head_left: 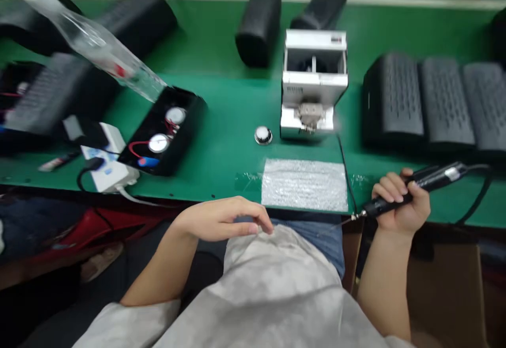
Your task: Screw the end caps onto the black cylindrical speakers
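Note:
My right hand (401,203) is closed around a black pen-shaped power tool (415,187) with a cable, its thin tip pointing left just off the front edge of the green bench (221,142). My left hand (225,219) hovers below the bench edge over my grey shirt, fingers curled loosely, holding nothing I can see. A bubble-wrap pad (304,184) lies on the bench between my hands. An open black speaker shell (164,132) showing two round drivers and red wires sits to the left. A small round silver part (263,135) rests near a silver box-shaped machine (314,84).
Three finished black speaker housings (435,100) stand in a row at the right, and two more (259,21) lie at the back. A clear plastic bag (95,42) hangs over the left side. A white power strip (108,161) sits at the front left edge.

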